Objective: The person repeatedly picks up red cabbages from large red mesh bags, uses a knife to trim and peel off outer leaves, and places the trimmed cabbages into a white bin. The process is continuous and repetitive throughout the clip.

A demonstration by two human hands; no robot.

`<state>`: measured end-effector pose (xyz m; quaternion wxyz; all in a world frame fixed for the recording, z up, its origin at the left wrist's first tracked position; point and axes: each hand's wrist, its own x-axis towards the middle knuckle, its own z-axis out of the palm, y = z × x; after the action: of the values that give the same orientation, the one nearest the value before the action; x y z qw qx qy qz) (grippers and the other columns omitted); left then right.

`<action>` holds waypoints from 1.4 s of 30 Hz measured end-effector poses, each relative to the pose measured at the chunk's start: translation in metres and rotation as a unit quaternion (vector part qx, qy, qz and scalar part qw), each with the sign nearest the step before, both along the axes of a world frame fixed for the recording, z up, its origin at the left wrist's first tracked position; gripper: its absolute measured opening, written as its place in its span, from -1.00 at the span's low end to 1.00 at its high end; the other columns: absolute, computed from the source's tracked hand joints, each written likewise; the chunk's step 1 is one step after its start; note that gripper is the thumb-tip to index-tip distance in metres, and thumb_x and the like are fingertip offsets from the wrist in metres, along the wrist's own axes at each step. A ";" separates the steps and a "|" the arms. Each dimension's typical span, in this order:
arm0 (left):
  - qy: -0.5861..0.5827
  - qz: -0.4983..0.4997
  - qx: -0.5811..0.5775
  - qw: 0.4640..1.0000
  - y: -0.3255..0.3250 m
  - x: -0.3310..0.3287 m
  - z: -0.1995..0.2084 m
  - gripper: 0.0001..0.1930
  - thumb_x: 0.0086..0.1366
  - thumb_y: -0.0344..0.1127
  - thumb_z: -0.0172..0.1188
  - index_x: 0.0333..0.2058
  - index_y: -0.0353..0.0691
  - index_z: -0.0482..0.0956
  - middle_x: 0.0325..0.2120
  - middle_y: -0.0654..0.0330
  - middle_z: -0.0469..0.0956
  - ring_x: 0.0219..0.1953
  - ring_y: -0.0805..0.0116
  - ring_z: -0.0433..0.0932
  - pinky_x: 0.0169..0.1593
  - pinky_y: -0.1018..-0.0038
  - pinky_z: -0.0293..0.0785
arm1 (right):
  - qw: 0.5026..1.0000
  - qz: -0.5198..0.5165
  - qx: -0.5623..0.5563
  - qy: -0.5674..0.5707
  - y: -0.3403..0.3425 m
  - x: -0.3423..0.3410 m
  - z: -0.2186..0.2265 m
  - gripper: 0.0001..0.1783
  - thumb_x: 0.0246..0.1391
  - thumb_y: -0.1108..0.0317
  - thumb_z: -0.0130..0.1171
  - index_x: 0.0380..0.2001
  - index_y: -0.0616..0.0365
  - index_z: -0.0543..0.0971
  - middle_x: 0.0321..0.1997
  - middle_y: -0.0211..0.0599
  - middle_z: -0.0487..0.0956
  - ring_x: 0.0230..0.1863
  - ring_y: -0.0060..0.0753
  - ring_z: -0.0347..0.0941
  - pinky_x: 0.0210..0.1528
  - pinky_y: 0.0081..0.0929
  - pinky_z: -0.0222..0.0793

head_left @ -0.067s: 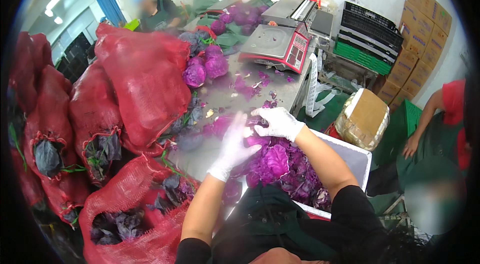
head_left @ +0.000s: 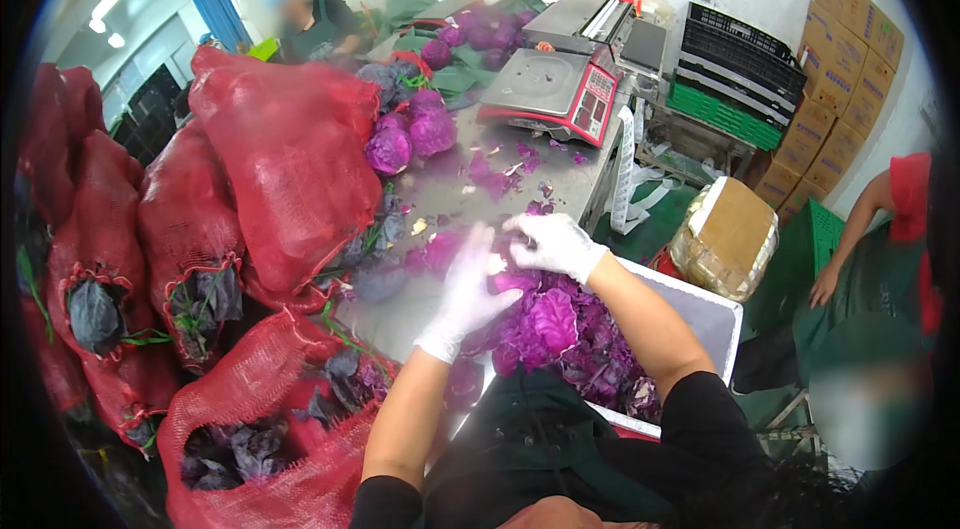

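Both my hands wear white gloves and meet over the metal table's near edge. Between them is a red cabbage, mostly covered, with a pale spot like a cut core. My left hand cups its left side, fingers pointing up and away, thumb across the near side. On the far right side, my right hand has its fingers curled inward near the cabbage's top; what lies at the fingertips is hidden. Just below, a white bin holds loose purple cabbage leaves.
Red mesh sacks of cabbages crowd the left. Ahead on the table are peeled cabbages, leaf scraps and a red scale. Black and green crates and cartons stand right. One person works far left, another sits right.
My right hand's curled fingers have shifted very slightly at the cabbage. My left hand stays in place. The person on the right has moved the arm a little.
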<state>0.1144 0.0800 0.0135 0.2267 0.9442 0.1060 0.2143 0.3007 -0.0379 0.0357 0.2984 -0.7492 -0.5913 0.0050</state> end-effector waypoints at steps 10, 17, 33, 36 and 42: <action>-0.007 -0.003 -0.004 1.000 -0.006 -0.002 0.003 0.07 -0.08 -0.07 0.54 0.37 -0.28 0.17 0.36 -0.14 0.19 0.39 -0.13 0.19 0.43 0.12 0.14 | 0.964 -0.128 0.097 0.212 0.009 0.017 -0.020 -0.54 0.22 0.01 0.19 -0.02 0.16 0.59 -0.32 0.06 0.67 -0.30 0.05 0.64 -0.19 -0.17 0.53; -0.010 0.001 -0.002 1.000 -0.010 -0.002 0.008 -0.01 -0.09 -0.17 0.54 0.31 -0.30 0.24 0.29 -0.16 0.28 0.36 -0.15 0.23 0.41 0.10 0.16 | 0.989 -0.077 0.005 0.129 0.007 0.004 -0.010 -0.38 0.03 -0.04 0.33 0.12 0.00 0.53 -0.04 0.05 0.66 0.01 0.08 0.61 0.12 -0.16 0.48; -0.070 0.035 -0.002 0.997 -0.029 -0.040 -0.006 0.00 -0.10 -0.23 0.58 0.31 -0.21 0.21 0.32 -0.12 0.21 0.33 -0.16 0.25 0.35 0.10 0.25 | 0.974 0.133 -0.004 0.185 -0.034 -0.038 0.018 -0.33 0.04 -0.02 0.35 0.16 0.12 0.52 0.26 -0.08 0.51 0.16 -0.15 0.55 0.21 -0.30 0.47; -0.082 0.030 0.002 0.996 -0.026 -0.037 -0.005 0.01 -0.10 -0.23 0.58 0.32 -0.21 0.21 0.32 -0.12 0.21 0.33 -0.16 0.26 0.34 0.10 0.26 | 0.989 0.140 0.036 0.029 -0.042 -0.029 0.003 -0.43 0.06 0.01 0.33 0.11 -0.01 0.56 0.22 -0.17 0.54 -0.05 -0.17 0.64 0.01 -0.31 0.58; -0.101 0.003 -0.039 0.994 -0.017 -0.035 -0.012 0.00 -0.13 -0.23 0.56 0.30 -0.27 0.21 0.27 -0.17 0.29 0.32 -0.20 0.26 0.36 0.05 0.24 | 0.978 0.157 -0.016 -0.137 -0.034 -0.031 0.017 -0.55 0.04 0.08 0.29 -0.04 0.02 0.52 0.19 -0.15 0.55 -0.38 -0.12 0.66 -0.38 -0.29 0.61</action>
<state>0.0799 0.0632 0.0017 0.2722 0.9078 0.0940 0.3048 0.2698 -0.0722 0.0528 0.1980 -0.6452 -0.7368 -0.0420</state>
